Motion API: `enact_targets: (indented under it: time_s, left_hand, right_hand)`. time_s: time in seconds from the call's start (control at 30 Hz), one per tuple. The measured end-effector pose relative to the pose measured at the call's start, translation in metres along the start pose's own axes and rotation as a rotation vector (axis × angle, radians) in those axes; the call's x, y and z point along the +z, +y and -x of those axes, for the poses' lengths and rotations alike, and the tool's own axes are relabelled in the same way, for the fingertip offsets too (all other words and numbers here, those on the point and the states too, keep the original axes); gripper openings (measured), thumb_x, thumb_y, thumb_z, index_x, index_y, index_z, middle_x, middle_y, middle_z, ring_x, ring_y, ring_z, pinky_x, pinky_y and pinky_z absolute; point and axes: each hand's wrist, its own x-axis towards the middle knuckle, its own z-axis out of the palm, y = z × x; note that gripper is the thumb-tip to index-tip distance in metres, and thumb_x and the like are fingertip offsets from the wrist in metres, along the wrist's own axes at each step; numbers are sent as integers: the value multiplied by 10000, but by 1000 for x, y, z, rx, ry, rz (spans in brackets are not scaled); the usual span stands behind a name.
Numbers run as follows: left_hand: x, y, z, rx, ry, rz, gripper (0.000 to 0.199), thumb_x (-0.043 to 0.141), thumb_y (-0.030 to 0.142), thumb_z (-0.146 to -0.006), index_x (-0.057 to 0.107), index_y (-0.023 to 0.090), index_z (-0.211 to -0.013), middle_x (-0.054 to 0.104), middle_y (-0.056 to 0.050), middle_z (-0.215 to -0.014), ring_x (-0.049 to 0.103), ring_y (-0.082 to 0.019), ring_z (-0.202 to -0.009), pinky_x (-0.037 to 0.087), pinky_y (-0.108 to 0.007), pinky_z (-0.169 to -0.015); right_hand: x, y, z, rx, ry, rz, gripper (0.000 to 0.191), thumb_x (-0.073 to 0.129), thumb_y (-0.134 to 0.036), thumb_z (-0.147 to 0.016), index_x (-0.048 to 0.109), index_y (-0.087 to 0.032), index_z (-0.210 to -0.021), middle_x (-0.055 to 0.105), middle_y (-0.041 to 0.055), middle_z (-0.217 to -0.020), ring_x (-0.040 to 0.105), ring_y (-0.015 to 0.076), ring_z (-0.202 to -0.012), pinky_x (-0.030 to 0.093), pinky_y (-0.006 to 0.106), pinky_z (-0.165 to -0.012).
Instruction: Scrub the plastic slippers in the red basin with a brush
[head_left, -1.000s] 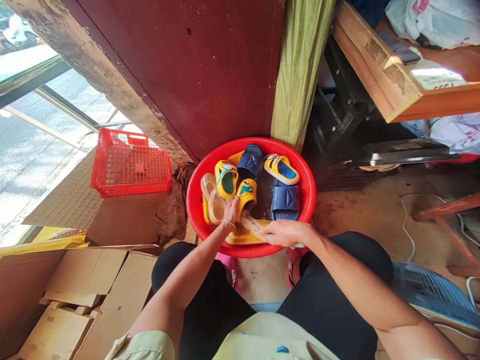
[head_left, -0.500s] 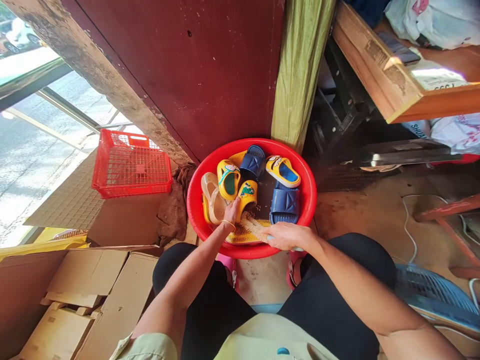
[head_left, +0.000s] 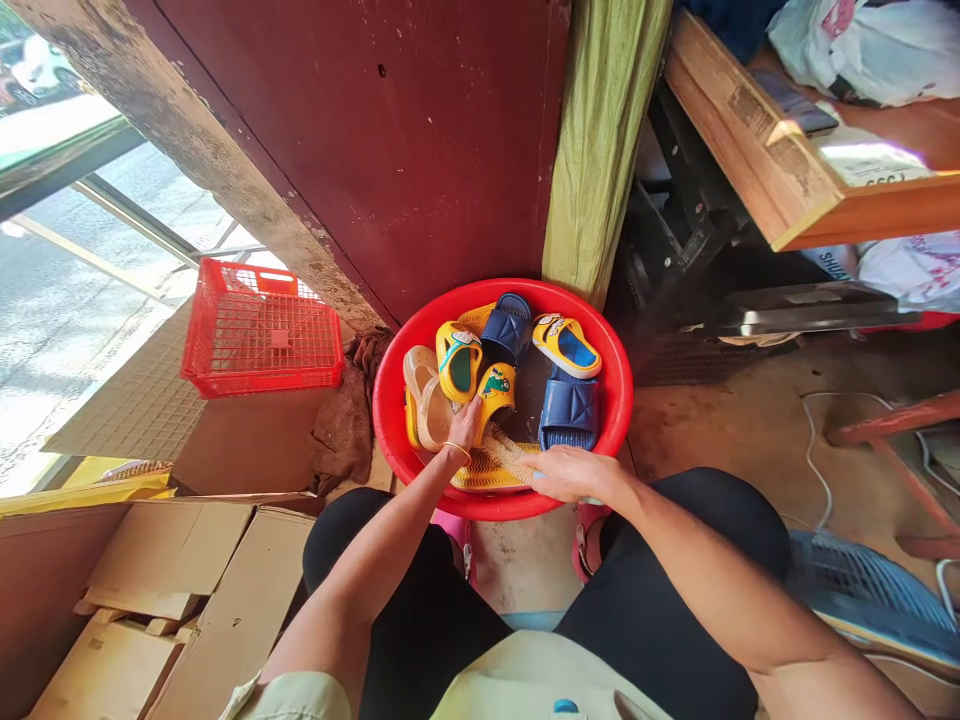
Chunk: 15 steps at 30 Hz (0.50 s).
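Beside a maroon panel point(head_left: 360, 150), a red basin point(head_left: 621, 385) sits on the floor point(head_left: 690, 420); inside it, the left hand point(head_left: 466, 424) grasps a yellow slipper point(head_left: 498, 384); the right hand point(head_left: 570, 473) clasps a brush point(head_left: 506, 452), bristles at the slipper's opening; brushing looks under way, though which other shoes point(head_left: 568, 405) (blue, beige, yellow) are done I cannot tell; "SHUA" reads on a plastic bag point(head_left: 831, 262); the printed paper point(head_left: 870, 158) is illegible.

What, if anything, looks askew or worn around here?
In the red tub, the yellow shoe with a blue inside sits aslant, overlapping a blue slipper. A brown cloth lies crumpled beside the tub; the wall edge at left looks worn, its surface patchy.
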Motion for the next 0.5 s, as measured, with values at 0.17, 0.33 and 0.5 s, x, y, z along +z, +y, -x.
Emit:
enact_targets:
  time_s: [0.17, 0.33, 0.5]
  left_hand:
    - [-2, 5, 4, 2, -6, -54, 429, 481, 430, -987, 711, 170, -1238, 670, -97, -1363, 521, -268, -1387, 340, -391, -1220]
    - [0, 9, 6, -7, -9, -85, 406, 470, 402, -993, 714, 154, -1201, 692, -104, -1324, 564, -275, -1338, 355, -424, -1206]
    - [0, 12, 7, -30, 24, 34, 360, 554, 391, -965, 730, 159, -1177, 693, -111, -1323, 559, -286, -1347, 362, -418, -1205]
  right_hand:
    - [1, 0, -2, 13, -6, 12, 576, 437, -303, -946, 493, -292, -1519, 682, 135, -1334, 653, 318, -1197, 494, 429, -965]
    - [5, 1, -3, 25, -1, 38, 607, 438, -280, -938, 447, -297, -1545, 682, 155, -1321, 662, 332, -1181, 510, 437, -933]
    - [13, 4, -10, 15, 96, 119, 559, 433, -257, -969, 459, -306, -1525, 730, 152, -1197, 705, 310, -1087, 526, 401, -863]
